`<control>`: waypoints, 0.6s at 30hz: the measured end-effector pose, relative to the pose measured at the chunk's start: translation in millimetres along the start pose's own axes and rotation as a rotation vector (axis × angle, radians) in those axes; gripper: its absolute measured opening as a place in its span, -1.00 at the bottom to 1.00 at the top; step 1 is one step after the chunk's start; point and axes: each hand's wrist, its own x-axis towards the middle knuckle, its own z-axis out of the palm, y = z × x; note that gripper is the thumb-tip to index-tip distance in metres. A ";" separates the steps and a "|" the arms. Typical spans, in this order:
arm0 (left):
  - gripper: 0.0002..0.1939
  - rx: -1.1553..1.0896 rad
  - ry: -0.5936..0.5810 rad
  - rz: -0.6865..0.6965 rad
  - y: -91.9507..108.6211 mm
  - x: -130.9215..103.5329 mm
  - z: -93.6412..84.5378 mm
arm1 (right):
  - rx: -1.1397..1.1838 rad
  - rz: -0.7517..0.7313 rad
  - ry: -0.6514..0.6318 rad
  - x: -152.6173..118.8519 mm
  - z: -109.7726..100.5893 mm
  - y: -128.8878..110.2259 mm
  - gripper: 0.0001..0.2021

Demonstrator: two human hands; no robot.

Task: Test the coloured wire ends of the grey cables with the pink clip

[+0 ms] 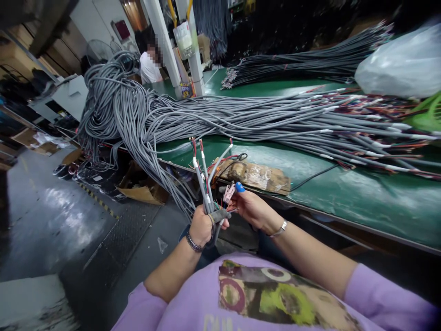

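Several grey cables (199, 177) stand upright out of my left hand (203, 225), whose fingers are wrapped round them. White bands and thin coloured wires show at their upper ends. The left thumb has a grey covering. Just to the right, my right hand (248, 206) is closed at the fingertips by a small pinkish-white piece (228, 193) and thin wires; a blue cover is on one fingertip. Exactly what those fingertips grip is too small to tell. Behind the hands, a taped brown block (255, 175) lies at the green table's edge (330, 209).
A large grey cable bundle (213, 115) crosses the table and hangs over its left edge. Farther back lie darker cables (292, 66) and a clear plastic bag (403, 64). A white post (191, 50) rises near a person in white (149, 68). An open carton (143, 186) sits below left.
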 end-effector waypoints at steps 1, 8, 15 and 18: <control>-0.75 0.001 -0.008 -0.005 0.5 1.6 0.8 | 0.005 -0.012 0.002 0.0 2.4 0.4 -0.60; -0.73 0.034 -0.011 -0.044 0.4 6.2 4.7 | -0.017 -0.095 0.069 -2.9 17.3 -1.6 -0.58; -0.69 0.051 -0.004 -0.058 1.4 5.7 7.8 | 0.024 -0.057 0.072 -2.5 16.0 0.0 -0.56; -0.69 0.037 0.011 -0.035 1.8 4.0 7.0 | 0.042 0.005 0.074 -5.3 12.9 -1.6 -0.54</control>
